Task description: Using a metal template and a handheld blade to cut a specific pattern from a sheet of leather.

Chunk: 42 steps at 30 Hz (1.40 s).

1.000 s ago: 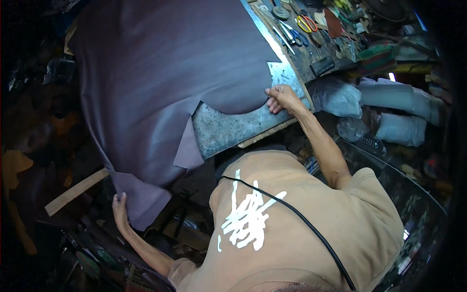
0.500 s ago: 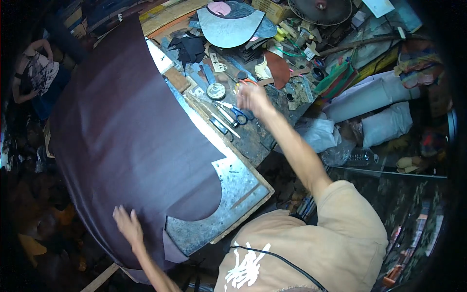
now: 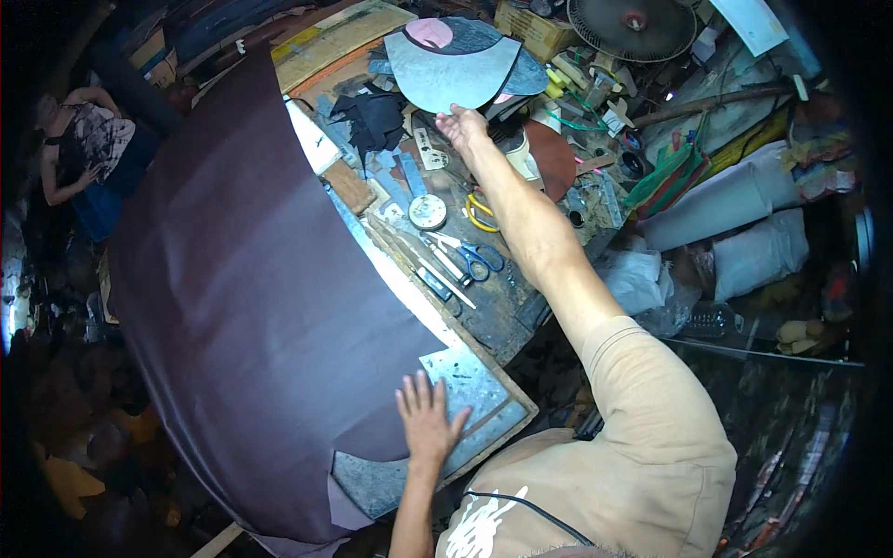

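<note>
My left hand lies flat with its fingers spread, over the near edge of a big dark brown leather sheet and the grey metal plate beside it. My right arm is stretched across the cluttered bench. At its end, my right hand has its fingers apart and slightly bent, right at the near edge of a light grey curved pattern piece. Whether it touches that piece, I cannot tell. Yellow-handled scissors lie partly behind my right forearm, near blue-handled scissors.
A round tin, dark scraps and a reddish-brown piece crowd the bench. Behind stands a fan. White rolls and bags are at the right. Another person is at the far left.
My left hand has slid right across the leather to its edge by the metal plate. My right hand has left the scissors and reached farther, up to the curved pattern piece. The view has shifted.
</note>
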Tool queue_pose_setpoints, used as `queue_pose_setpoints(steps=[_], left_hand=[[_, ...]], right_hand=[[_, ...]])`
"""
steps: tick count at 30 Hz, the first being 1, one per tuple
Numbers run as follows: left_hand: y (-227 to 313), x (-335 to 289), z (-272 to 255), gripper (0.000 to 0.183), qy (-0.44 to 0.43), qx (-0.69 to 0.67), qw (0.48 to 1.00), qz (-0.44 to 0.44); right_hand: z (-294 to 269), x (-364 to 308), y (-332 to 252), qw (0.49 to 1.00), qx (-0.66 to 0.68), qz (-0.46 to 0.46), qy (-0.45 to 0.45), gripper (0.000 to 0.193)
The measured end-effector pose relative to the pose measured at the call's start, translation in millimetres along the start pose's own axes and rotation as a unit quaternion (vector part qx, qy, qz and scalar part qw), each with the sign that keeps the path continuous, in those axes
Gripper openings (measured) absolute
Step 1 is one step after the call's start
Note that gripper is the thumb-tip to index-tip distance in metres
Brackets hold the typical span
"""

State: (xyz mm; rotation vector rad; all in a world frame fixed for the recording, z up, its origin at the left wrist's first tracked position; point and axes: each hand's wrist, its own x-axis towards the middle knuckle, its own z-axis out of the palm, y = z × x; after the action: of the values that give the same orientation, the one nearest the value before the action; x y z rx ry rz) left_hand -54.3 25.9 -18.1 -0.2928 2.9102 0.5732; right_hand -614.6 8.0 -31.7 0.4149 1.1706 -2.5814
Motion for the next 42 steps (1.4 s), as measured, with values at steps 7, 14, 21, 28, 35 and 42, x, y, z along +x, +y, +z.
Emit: queue_pose_setpoints(steps=[7,14,21,28,35,42], left_hand=[[-51,-66,-12,0.069,0.058,0.001,0.998,-0.034],[-144,-154,-22,0.061,0.069,0.089,0.961,-0.254],[-137,-191,-35,0.037,0.156,0.019,0.955,-0.251],[-127,-237,-61,0.027,0.026,-0.073,0.93,-0.359],[-91,-320,-52,0.014,-0.153,-0.348,0.884,-0.271],[-81,-230,-94,0.022,0.126,-0.389,0.845,-0.346]], right_hand=[[36,-144,13,0.986,-0.028,-0.048,-0.16,0.017],[48,-345,49,0.959,-0.009,0.032,-0.282,0.016],[46,-428,39,0.913,-0.104,-0.006,-0.394,0.014],[-4,-487,79,0.925,-0.166,0.089,-0.331,0.022],[-130,-509,135,0.874,-0.29,0.37,-0.122,0.014],[-139,-507,99,0.72,-0.454,0.432,-0.298,0.027]])
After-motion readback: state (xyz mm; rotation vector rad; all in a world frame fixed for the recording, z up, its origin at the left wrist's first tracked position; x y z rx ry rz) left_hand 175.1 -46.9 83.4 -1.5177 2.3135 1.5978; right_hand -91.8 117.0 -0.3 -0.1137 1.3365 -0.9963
